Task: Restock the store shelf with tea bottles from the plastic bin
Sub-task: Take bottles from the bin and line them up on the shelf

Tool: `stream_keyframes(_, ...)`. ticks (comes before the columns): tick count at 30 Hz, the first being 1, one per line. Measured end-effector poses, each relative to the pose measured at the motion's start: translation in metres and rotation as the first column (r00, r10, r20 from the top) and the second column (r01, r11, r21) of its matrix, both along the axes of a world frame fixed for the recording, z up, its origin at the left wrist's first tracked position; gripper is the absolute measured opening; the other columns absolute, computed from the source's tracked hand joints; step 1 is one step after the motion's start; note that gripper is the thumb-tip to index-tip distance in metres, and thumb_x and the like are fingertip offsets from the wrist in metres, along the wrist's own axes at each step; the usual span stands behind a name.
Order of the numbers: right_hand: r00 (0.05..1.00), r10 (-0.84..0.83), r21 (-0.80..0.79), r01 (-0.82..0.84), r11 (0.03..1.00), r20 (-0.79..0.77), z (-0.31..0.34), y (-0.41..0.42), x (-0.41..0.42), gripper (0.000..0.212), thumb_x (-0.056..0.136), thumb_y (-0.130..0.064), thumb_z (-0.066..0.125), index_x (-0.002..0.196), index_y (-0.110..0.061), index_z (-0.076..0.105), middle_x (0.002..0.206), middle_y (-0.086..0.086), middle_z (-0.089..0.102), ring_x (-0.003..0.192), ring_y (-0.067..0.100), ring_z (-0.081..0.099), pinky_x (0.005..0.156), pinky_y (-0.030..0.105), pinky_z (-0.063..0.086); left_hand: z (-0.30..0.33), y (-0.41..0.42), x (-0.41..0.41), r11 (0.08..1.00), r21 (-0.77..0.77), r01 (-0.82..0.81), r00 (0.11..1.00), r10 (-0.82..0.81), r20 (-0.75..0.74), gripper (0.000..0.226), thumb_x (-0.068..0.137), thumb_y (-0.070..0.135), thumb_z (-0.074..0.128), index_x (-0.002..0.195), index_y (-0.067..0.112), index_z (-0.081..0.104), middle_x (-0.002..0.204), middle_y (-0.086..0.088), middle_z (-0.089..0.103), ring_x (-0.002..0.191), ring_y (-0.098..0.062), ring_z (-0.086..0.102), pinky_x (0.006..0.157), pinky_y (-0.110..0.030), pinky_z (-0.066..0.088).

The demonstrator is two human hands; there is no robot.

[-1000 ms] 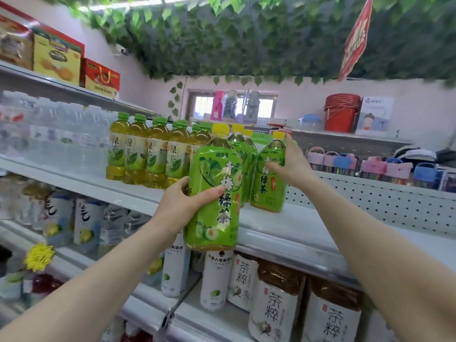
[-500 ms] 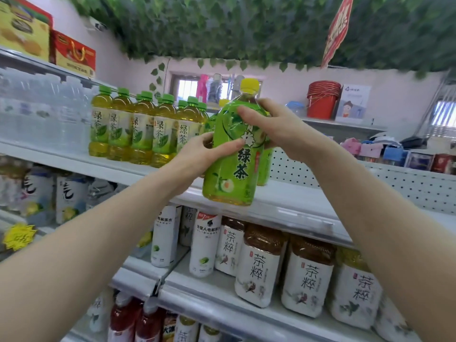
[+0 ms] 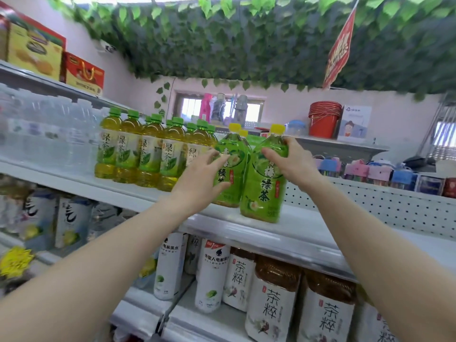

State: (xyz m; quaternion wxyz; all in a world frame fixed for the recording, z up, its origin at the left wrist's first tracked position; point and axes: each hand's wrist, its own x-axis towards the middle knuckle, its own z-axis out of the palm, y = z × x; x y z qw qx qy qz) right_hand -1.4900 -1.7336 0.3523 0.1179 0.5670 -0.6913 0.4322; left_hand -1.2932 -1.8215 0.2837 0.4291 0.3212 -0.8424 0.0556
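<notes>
In the head view, the right hand (image 3: 291,160) grips the shoulder of a green-wrapped plastic tea bottle with a yellow cap (image 3: 265,183), fingers and thumb curled round it just below the neck. This bottle stands upright near the front edge of the white metal store shelf (image 3: 308,233), a little right of the frame's centre. The left hand (image 3: 201,178) is spread wide, its straight fingers touching the label of a second green-wrapped, yellow-capped tea bottle (image 3: 230,166), which stands just beside and slightly behind the first. A third yellow cap shows behind these two.

To their left on the same shelf stands a tight row of amber green-tea bottles with green caps (image 3: 150,154), and further left, blurred, clear plastic water bottles (image 3: 49,134). On the shelf below, in the lower middle and lower right of the frame, stand white-labelled brown tea bottles (image 3: 274,299) and slim white drink bottles (image 3: 212,272). In the upper left of the frame, yellow and red cardboard boxes (image 3: 59,60) sit on the top shelf. Green artificial ivy leaves (image 3: 246,38) cover the ceiling, a red hanging banner (image 3: 339,50) dangles at the upper right, and a stack of red plastic buckets (image 3: 324,118) sits on a far ledge.
</notes>
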Motion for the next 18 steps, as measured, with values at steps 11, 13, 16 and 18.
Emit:
stream_keyframes(11, 0.781, -0.082, 0.068, 0.157, 0.985, -0.619, -0.046, 0.004, -0.002, 0.125, 0.069, -0.064, 0.071, 0.154, -0.028, -0.014, 0.158, 0.018, -0.021, 0.148, 0.040, -0.006, 0.120, 0.053, 0.014, -0.004, -0.024, -0.040, 0.997, -0.045, -0.058, 0.995, 0.062, 0.080, 0.102, 0.084, 0.042, 0.071, 0.155, 0.037, -0.002, 0.164, 0.002, -0.013, 0.151, -0.025, -0.009, 0.121, -0.048, 0.010)
stream_keyframes(13, 0.748, -0.088, 0.084, 0.190, 0.978, -0.658, -0.050, 0.000, -0.008, 0.127, 0.068, -0.066, 0.070, 0.154, -0.025, -0.014, 0.155, 0.020, -0.030, 0.147, 0.043, -0.010, 0.120, 0.052, 0.012, -0.006, -0.029, -0.046, 0.997, -0.044, -0.063, 0.992, 0.067, 0.108, 0.106, 0.083, 0.040, 0.072, 0.154, 0.039, -0.006, 0.162, 0.004, -0.020, 0.150, -0.026, -0.013, 0.119, -0.049, 0.007)
stream_keyframes(16, 0.751, -0.096, 0.109, 0.219, 0.970, -0.653, -0.047, -0.010, -0.013, 0.127, 0.069, -0.064, 0.070, 0.153, -0.021, -0.016, 0.155, 0.023, -0.029, 0.146, 0.046, -0.011, 0.120, 0.053, 0.011, -0.010, -0.036, -0.050, 0.993, -0.063, -0.103, 0.983, 0.111, 0.148, 0.107, 0.084, 0.034, 0.072, 0.153, 0.039, -0.010, 0.160, 0.006, -0.027, 0.149, -0.027, -0.017, 0.115, -0.046, 0.000)
stream_keyframes(18, 0.756, -0.099, 0.119, 0.229, 0.966, -0.647, -0.046, -0.017, -0.016, 0.127, 0.070, -0.063, 0.070, 0.154, -0.020, -0.015, 0.155, 0.025, -0.027, 0.146, 0.045, -0.010, 0.120, 0.053, 0.012, -0.012, -0.039, -0.052, 0.987, -0.085, -0.138, 0.975, 0.150, 0.163, 0.107, 0.086, 0.029, 0.072, 0.153, 0.039, -0.011, 0.158, 0.006, -0.030, 0.148, -0.027, -0.017, 0.113, -0.043, -0.001)
